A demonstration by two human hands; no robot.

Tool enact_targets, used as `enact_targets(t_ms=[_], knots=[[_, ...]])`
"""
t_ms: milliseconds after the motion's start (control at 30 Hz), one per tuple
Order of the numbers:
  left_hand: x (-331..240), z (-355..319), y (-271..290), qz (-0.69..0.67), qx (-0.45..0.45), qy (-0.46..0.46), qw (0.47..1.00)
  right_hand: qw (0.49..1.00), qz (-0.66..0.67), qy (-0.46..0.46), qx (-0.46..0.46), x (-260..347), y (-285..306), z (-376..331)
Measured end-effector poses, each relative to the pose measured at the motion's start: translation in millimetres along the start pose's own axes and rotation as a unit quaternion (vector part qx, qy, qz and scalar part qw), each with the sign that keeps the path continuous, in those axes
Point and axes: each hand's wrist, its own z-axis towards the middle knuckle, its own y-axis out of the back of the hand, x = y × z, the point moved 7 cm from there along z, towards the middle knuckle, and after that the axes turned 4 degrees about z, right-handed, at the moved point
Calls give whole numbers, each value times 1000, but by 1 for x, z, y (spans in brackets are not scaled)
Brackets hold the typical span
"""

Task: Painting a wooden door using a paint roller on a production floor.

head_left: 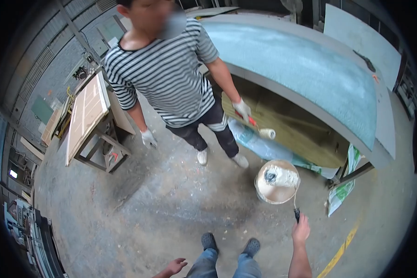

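In my right hand [301, 228] is the dark handle of a paint roller [285, 177]. Its fuzzy, paint-coated sleeve rests in the mouth of a white bucket [267, 196], over pale liquid. My left hand [175, 266] hangs low near my left leg, fingers apart, holding nothing. Facing me, a person in a striped shirt [164, 69] wears white gloves. That person's gloved hand, on the right of the view, grips a smaller roller [266, 134] with a red handle; the other gloved hand hangs down.
A long table with a wet-looking light blue sheet [292, 60] stands at the far right. Beneath it are a brown board [282, 125] and plastic wrapping [255, 141]. Boards lie on a wooden stand [102, 143] at left. Machinery [32, 236] stands lower left; a yellow line [340, 252] marks the floor.
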Motion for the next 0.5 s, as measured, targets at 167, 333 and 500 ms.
enact_targets(t_ms=[167,333,500], knots=[[33,-36,19,-83,-19,-11,996,1000,0,27,-4,28,58,-22],[101,-69,12,5,-23,-70,997,997,18,75,27,79,103,-54],[139,-97,-26,52,3,-76,996,982,49,171,67,149,98,-66]])
